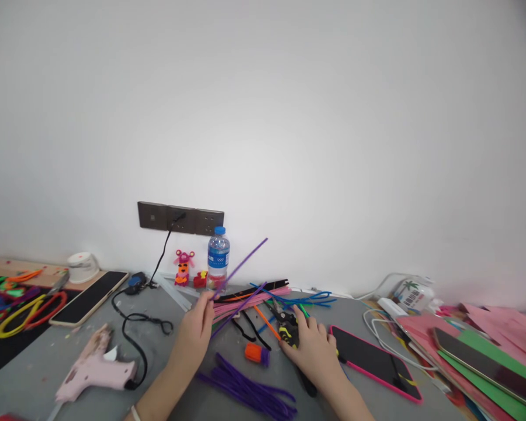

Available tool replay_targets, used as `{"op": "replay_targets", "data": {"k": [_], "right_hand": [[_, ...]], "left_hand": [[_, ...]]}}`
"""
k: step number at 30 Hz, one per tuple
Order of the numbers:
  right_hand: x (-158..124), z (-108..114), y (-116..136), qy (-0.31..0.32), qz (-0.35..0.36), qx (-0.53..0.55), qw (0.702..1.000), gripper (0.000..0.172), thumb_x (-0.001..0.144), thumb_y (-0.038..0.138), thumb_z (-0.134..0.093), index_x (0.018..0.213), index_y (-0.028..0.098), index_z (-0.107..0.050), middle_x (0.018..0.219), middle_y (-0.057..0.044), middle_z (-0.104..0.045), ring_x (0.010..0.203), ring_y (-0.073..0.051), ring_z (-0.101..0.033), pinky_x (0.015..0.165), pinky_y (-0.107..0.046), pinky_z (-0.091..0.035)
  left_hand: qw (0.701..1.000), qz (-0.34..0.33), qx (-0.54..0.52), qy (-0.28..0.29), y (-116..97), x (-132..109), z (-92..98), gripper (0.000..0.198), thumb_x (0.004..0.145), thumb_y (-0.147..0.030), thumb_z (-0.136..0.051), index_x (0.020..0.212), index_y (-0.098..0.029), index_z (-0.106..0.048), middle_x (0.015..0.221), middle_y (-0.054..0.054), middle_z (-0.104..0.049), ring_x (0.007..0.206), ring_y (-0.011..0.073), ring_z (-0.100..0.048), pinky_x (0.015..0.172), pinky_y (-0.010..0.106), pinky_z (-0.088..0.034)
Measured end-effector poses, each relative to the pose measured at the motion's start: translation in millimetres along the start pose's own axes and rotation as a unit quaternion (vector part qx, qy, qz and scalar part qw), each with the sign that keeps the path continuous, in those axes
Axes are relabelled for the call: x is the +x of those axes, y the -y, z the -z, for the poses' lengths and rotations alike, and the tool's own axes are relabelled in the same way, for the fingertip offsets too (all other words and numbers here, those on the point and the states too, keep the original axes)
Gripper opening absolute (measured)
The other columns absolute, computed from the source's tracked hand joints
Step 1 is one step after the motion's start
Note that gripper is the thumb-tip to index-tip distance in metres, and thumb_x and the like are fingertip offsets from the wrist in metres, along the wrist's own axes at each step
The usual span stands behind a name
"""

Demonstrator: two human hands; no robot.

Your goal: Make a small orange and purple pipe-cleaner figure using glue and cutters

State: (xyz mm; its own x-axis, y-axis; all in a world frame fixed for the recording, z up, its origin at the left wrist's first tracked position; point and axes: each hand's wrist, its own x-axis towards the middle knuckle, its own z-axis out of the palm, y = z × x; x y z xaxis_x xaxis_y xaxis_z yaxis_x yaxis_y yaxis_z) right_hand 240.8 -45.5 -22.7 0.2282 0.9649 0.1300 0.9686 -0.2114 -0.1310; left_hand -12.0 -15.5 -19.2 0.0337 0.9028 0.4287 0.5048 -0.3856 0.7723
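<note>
My left hand (193, 330) is closed, pinching one purple pipe cleaner (245, 261) that slants up to the right. My right hand (313, 348) lies over black-and-yellow pliers (288, 327), thumb on one side and fingers on the other; the palm hides part of the tool. Between the hands is a small orange-and-purple roll of coiled pipe cleaner (257, 354). A bundle of purple pipe cleaners (249, 389) rests nearer to me. Behind the hands, loose pink pipe cleaners (263, 297) and blue pipe cleaners (311, 299) are piled up.
A pink glue gun (94, 371) with a black cord lies left. A water bottle (218, 257) and an orange-pink figure (183, 269) stand by the wall. Phones lie both sides, one pink-edged (374, 362). Coloured sheets (477, 351) are stacked right; scissors (35, 316) lie far left.
</note>
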Motion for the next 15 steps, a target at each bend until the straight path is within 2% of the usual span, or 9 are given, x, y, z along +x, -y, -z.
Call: {"op": "replay_targets", "data": {"k": [3,5,6,8,10,11,13,15], "right_hand": [[2.8,-3.0,-0.7,-0.05,0.016,0.053,0.997,0.066,0.074,0.038,-0.066,0.132,0.01,-0.052,0.113,-0.022,-0.062,0.107,-0.042,-0.054,0.091,-0.057,-0.037],[4.3,1.0,0.7,-0.086,0.057,0.157,0.982,0.058,0.074,0.041,-0.065,0.125,0.013,-0.058,0.114,-0.02,-0.062,0.109,-0.041,-0.053,0.094,-0.056,-0.036],[4.4,5.3,2.0,-0.087,0.088,0.234,0.964,0.054,0.076,0.043,-0.063,0.123,0.016,-0.059,0.114,-0.018,-0.063,0.109,-0.038,-0.053,0.095,-0.053,-0.037],[2.6,17.5,5.7,-0.031,0.149,0.408,0.9,0.047,0.082,0.048,-0.056,0.121,0.021,-0.059,0.106,-0.012,-0.066,0.099,-0.03,-0.06,0.09,-0.045,-0.044],[-1.9,31.1,9.5,0.072,0.173,0.537,0.823,0.045,0.088,0.053,-0.049,0.116,0.02,-0.062,0.081,-0.007,-0.069,0.072,-0.023,-0.063,0.072,-0.036,-0.049],[-4.6,37.1,10.9,0.101,0.176,0.576,0.792,0.044,0.088,0.053,-0.05,0.112,0.019,-0.064,0.069,-0.004,-0.067,0.065,-0.021,-0.062,0.067,-0.034,-0.049],[-9.3,45.2,12.0,0.117,0.174,0.629,0.748,0.034,0.087,0.049,-0.056,0.099,0.019,-0.069,0.068,-0.004,-0.068,0.067,-0.02,-0.063,0.067,-0.032,-0.048],[-11.8,48.1,10.9,0.105,0.157,0.685,0.704,0.025,0.085,0.043,-0.063,0.096,0.022,-0.07,0.083,-0.007,-0.073,0.082,-0.021,-0.066,0.077,-0.033,-0.049]], "left_hand": [[0.995,-0.063,0.026,0.073,-5.1,-3.0,-1.2,0.028,0.095,-0.031,-0.036,0.107,-0.023,-0.06,0.092,0.008,-0.071,0.083,0.0226,-0.067,0.073,0.031,-0.047],[0.989,-0.094,0.019,0.115,-7.5,-5.0,-2.3,0.03,0.095,-0.029,-0.037,0.11,-0.024,-0.062,0.102,0.008,-0.072,0.092,0.0218,-0.067,0.081,0.03,-0.047],[0.986,-0.102,0.014,0.135,-8.7,-5.9,-2.6,0.03,0.095,-0.029,-0.038,0.11,-0.024,-0.063,0.104,0.008,-0.072,0.095,0.0213,-0.067,0.083,0.03,-0.047],[0.979,-0.109,0.0,0.172,-11.2,-7.0,-2.9,0.03,0.094,-0.028,-0.04,0.11,-0.025,-0.065,0.105,0.007,-0.073,0.096,0.0206,-0.067,0.085,0.028,-0.048],[0.973,-0.108,-0.012,0.203,-13.1,-7.3,-3.2,0.03,0.094,-0.027,-0.041,0.108,-0.026,-0.067,0.103,0.006,-0.073,0.095,0.0203,-0.067,0.085,0.028,-0.048],[0.972,-0.104,-0.018,0.208,-13.3,-7.1,-3.8,0.029,0.093,-0.027,-0.042,0.107,-0.026,-0.068,0.101,0.005,-0.074,0.095,0.0206,-0.067,0.085,0.028,-0.047],[0.977,-0.082,-0.04,0.191,-11.6,-6.0,-6.2,0.026,0.092,-0.03,-0.046,0.102,-0.025,-0.069,0.088,0.005,-0.073,0.088,0.0206,-0.066,0.082,0.028,-0.047],[0.982,-0.023,-0.099,0.157,-8.0,-4.1,-9.9,0.026,0.091,-0.038,-0.048,0.093,-0.022,-0.069,0.066,0.002,-0.064,0.068,0.0172,-0.061,0.068,0.026,-0.046]]}}
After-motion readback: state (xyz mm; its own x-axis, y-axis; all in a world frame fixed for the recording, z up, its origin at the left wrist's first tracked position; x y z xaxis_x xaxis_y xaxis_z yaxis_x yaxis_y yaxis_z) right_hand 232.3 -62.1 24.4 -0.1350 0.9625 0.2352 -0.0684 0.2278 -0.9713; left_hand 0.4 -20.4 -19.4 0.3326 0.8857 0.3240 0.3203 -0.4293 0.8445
